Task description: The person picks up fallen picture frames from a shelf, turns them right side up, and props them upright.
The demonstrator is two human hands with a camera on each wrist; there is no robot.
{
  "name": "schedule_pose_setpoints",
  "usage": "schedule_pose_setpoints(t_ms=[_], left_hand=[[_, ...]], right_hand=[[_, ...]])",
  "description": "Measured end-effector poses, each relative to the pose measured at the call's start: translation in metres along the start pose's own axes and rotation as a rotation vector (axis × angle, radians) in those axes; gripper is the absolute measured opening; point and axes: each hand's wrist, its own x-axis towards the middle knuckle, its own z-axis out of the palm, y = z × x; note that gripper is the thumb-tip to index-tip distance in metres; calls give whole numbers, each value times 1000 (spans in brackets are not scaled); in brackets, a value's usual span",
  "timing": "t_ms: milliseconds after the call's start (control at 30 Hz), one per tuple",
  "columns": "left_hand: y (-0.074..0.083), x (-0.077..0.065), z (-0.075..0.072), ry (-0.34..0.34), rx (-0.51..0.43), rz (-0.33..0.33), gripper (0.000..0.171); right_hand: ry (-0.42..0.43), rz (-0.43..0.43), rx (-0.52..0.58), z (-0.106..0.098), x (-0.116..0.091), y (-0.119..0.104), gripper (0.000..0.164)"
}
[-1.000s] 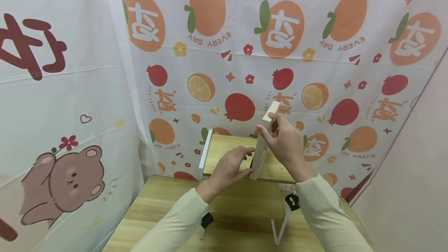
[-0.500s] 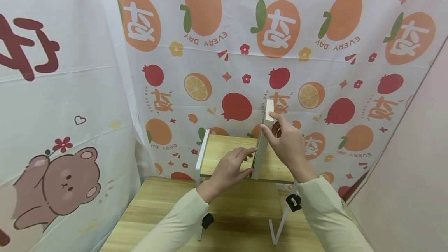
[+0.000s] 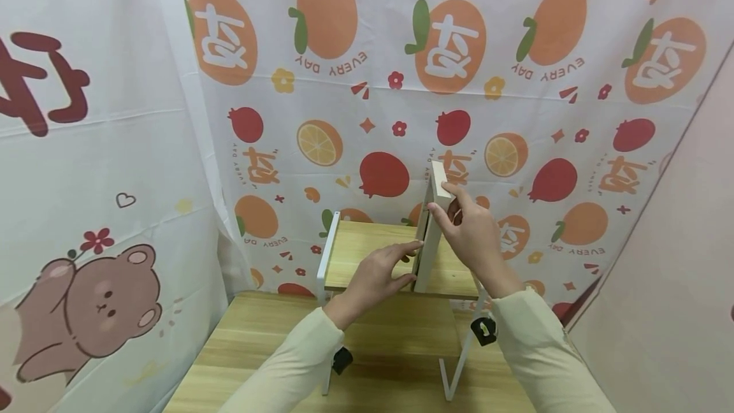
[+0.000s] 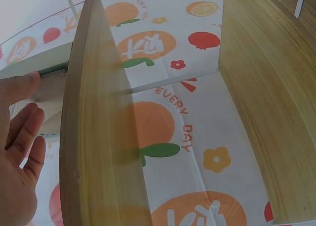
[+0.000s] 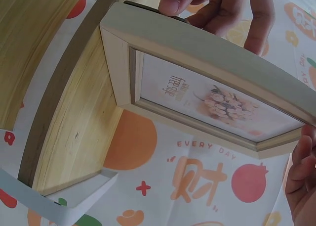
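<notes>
A pale picture frame (image 3: 429, 260) stands on edge on the wooden top of a small shelf (image 3: 364, 250). Its glazed front, in the right wrist view, shows a printed flower bouquet (image 5: 227, 105) with lettering. My right hand (image 3: 473, 234) grips the frame's upper corner, thumb on the near edge and index finger over the top. Low on the frame's left side, my left hand (image 3: 373, 279) touches it with extended fingertips and thumb. In the left wrist view the left fingers (image 4: 27, 127) lie loosely bent beside the frame's back (image 4: 52, 100), partly hidden behind the shelf board.
The shelf has white metal legs (image 3: 453, 378) and stands on a wood-grain table (image 3: 246, 343). A fruit-printed cloth (image 3: 378, 37) hangs close behind, with a bear-printed cloth (image 3: 115, 171) at the left. Small black pieces (image 3: 483, 330) show below the sleeves.
The picture frame has turned and become more upright between my hands, showing more of its back side. My right hand turned with it; the left stayed low at its side.
</notes>
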Motion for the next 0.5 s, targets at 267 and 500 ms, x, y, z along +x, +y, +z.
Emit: schedule_pose_setpoints(t_ms=[267,500], left_hand=[[0,1,7,28,5,-42,61],[3,2,11,38,15,-80,61]], right_hand=[[-40,9,10,-2,2,3,49],[-57,5,9,-1,4,4,49]])
